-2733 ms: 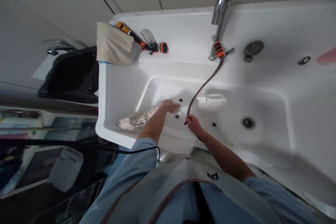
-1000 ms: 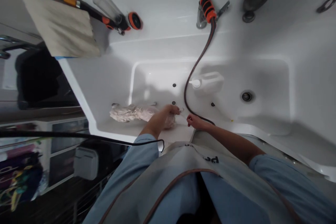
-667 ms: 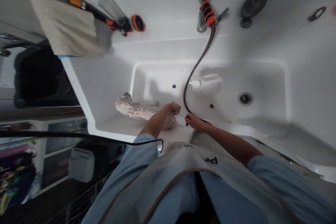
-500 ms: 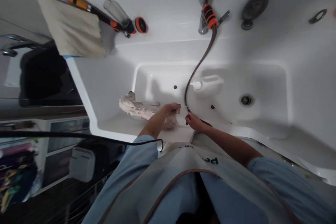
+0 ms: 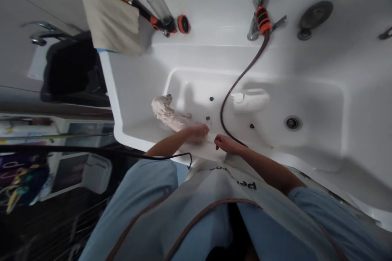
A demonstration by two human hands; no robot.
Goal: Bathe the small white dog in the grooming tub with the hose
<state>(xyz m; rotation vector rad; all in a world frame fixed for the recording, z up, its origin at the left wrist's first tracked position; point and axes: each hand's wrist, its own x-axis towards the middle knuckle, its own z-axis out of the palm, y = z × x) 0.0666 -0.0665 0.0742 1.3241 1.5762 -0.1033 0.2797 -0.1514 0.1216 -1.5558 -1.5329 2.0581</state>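
A small dog with wet, whitish fur (image 5: 170, 118) stands in the left part of the white tub (image 5: 318, 89), its head toward the far left. My left hand (image 5: 199, 129) lies against its hindquarters, and motion smears the fingers. Just to the right and clear of the dog, my right hand (image 5: 223, 143) is closed with its fingers curled in; whatever may be inside is hidden. A dark hose (image 5: 228, 98) curves down from the tap and passes out of sight behind my right forearm.
A white jug with a pump top (image 5: 255, 100) sits mid-tub, left of the drain (image 5: 291, 122). Along the back ledge are a beige cloth (image 5: 114, 20), a clear bottle (image 5: 159, 6) and an orange-black spray wand (image 5: 137, 6). A black cable (image 5: 107, 151) crosses my left arm.
The view has swung left, so the tub appears shifted right. My left hand has slid back over the dog's rear and is more blurred. My right hand stays closed, slightly lower.
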